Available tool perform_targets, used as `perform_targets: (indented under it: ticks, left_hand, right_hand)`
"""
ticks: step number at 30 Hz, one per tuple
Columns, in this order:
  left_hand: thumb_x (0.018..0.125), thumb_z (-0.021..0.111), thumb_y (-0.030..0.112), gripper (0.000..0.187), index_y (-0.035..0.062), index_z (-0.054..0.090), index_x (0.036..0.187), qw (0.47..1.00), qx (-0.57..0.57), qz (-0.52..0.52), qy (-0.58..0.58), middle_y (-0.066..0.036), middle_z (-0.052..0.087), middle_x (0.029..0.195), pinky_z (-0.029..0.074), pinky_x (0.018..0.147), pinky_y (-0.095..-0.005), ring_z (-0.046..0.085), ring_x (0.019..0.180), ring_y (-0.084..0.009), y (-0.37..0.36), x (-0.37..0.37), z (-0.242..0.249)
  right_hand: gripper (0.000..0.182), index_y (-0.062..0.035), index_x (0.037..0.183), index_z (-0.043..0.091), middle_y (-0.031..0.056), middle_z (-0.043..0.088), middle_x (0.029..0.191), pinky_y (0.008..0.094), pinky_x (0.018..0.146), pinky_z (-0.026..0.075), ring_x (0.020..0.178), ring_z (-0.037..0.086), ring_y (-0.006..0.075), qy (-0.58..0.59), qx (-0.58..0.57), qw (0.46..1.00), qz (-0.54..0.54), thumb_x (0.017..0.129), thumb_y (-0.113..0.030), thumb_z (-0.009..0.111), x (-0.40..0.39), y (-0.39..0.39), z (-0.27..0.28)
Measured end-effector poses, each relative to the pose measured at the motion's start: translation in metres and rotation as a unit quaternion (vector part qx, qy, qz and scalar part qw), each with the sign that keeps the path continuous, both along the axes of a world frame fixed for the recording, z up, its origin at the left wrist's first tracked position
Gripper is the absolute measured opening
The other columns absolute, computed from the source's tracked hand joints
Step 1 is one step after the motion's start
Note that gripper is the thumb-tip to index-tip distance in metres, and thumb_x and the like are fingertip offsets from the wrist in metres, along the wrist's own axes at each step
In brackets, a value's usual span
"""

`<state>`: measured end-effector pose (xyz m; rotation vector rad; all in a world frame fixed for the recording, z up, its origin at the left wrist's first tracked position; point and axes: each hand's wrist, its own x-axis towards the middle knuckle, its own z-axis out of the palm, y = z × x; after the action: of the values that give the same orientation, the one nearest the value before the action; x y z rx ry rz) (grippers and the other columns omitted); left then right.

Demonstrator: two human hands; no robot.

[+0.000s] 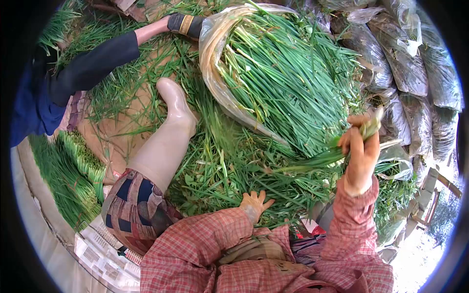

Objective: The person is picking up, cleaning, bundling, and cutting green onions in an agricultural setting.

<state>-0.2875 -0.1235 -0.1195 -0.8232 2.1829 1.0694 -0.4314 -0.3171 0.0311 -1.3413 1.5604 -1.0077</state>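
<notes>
My right hand (pixel 360 151), raised at the right, is closed around the pale base of a small bunch of green stalks (pixel 325 157), whose leaves trail to the left. Low in the middle, my left hand (pixel 255 204) has its fingers spread over loose green leaves (pixel 210 168) and holds nothing. A large pile of long green stalks (pixel 293 78) lies beyond both hands, partly wrapped in a clear plastic sheet (pixel 211 58).
Another person's gloved hand (pixel 188 25) touches the sheet from the upper left. My booted leg (pixel 168 127) stretches forward at the left. Wrapped bundles (pixel 364 51) are stacked at the right. Tied green bunches (pixel 68 176) lie at the far left.
</notes>
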Motion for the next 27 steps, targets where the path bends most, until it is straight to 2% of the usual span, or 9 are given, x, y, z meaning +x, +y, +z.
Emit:
perform_targets:
  ticks: [3,5,9,13,15,17,19,22,27]
  left_hand:
    - [0.077,0.059,0.030,0.074,0.0332,0.020,0.140,0.999,-0.027,0.016,0.010,-0.013,0.031,0.135,0.042,0.068,-0.0383,0.048,0.096,-0.0271,0.009,0.000,-0.004]
    - [0.077,0.059,0.030,0.074,0.0330,0.020,0.140,0.999,-0.032,0.018,0.018,-0.013,0.031,0.135,0.042,0.068,-0.0389,0.048,0.096,-0.0276,0.007,0.000,-0.006]
    - [0.078,0.059,0.029,0.073,0.0339,0.020,0.140,1.000,-0.026,0.004,-0.008,-0.015,0.030,0.137,0.042,0.070,-0.0402,0.048,0.098,-0.0293,0.004,-0.005,-0.004]
    - [0.077,0.060,0.031,0.075,0.0340,0.020,0.140,1.000,-0.015,0.006,-0.007,-0.015,0.027,0.138,0.042,0.071,-0.0406,0.046,0.101,-0.0304,0.006,-0.005,-0.010]
    - [0.077,0.061,0.032,0.075,0.0339,0.020,0.140,1.000,0.001,0.000,-0.016,-0.016,0.026,0.139,0.042,0.072,-0.0406,0.046,0.102,-0.0306,0.003,-0.006,-0.004]
    - [0.076,0.061,0.032,0.075,0.0338,0.020,0.140,1.000,0.006,-0.004,-0.018,-0.016,0.026,0.138,0.042,0.072,-0.0405,0.045,0.102,-0.0307,0.000,-0.006,-0.002]
    - [0.076,0.061,0.031,0.075,0.0336,0.020,0.140,1.000,0.006,-0.003,-0.014,-0.016,0.028,0.137,0.042,0.072,-0.0404,0.045,0.101,-0.0306,-0.001,-0.006,-0.001]
    - [0.077,0.059,0.029,0.074,0.0336,0.021,0.140,1.000,-0.015,0.000,-0.004,-0.016,0.031,0.133,0.043,0.069,-0.0403,0.048,0.097,-0.0298,0.002,-0.004,-0.001]
    - [0.077,0.058,0.028,0.073,0.0335,0.021,0.140,1.000,-0.027,-0.003,-0.005,-0.015,0.032,0.133,0.042,0.067,-0.0405,0.049,0.094,-0.0284,0.004,-0.006,-0.005]
  right_hand:
    - [0.009,-0.0018,0.092,0.057,-0.0026,0.045,0.058,0.0195,0.045,0.031,0.048,0.037,0.0037,0.158,-0.123,0.980,-0.024,0.087,-0.008,0.052,-0.007,-0.041,-0.065]
    - [0.014,-0.0003,0.092,0.058,-0.0020,0.044,0.056,0.0222,0.044,0.032,0.045,0.037,0.0064,-0.133,0.009,0.991,-0.024,0.087,-0.013,0.056,0.003,-0.058,-0.052]
    - [0.022,-0.0015,0.093,0.059,-0.0020,0.041,0.055,0.0236,0.041,0.028,0.042,0.034,0.0083,-0.235,-0.170,0.957,-0.011,0.087,-0.023,0.058,-0.011,-0.095,0.021]
    - [0.032,0.0068,0.111,0.049,-0.0050,0.035,0.056,0.0188,0.040,0.025,0.042,0.029,0.0041,-0.208,-0.142,0.955,0.157,0.090,-0.018,0.050,-0.098,-0.119,0.133]
    - [0.026,-0.0004,0.106,0.056,-0.0045,0.042,0.058,0.0183,0.043,0.029,0.046,0.033,0.0038,0.034,-0.125,0.986,0.102,0.090,-0.020,0.052,-0.084,-0.107,0.142]
    - [0.022,-0.0030,0.101,0.061,-0.0035,0.052,0.060,0.0172,0.045,0.034,0.049,0.040,0.0031,0.268,-0.110,0.957,-0.001,0.091,-0.020,0.051,-0.072,-0.101,0.113]
    - [0.020,-0.0049,0.100,0.063,0.0039,0.065,0.090,0.0221,0.069,0.044,0.080,0.055,0.0102,0.307,-0.065,0.946,0.084,0.086,-0.018,0.059,-0.081,-0.108,0.024]
    - [0.023,-0.0117,0.092,0.063,0.0130,0.062,0.081,0.0387,0.063,0.048,0.075,0.060,0.0336,0.392,-0.086,0.909,0.111,0.074,-0.026,0.065,-0.021,-0.090,-0.108]
    - [0.039,-0.0065,0.089,0.055,0.0143,0.061,0.086,0.0415,0.065,0.048,0.077,0.061,0.0327,0.457,0.044,0.880,0.124,0.072,-0.040,0.067,0.038,-0.077,-0.192]
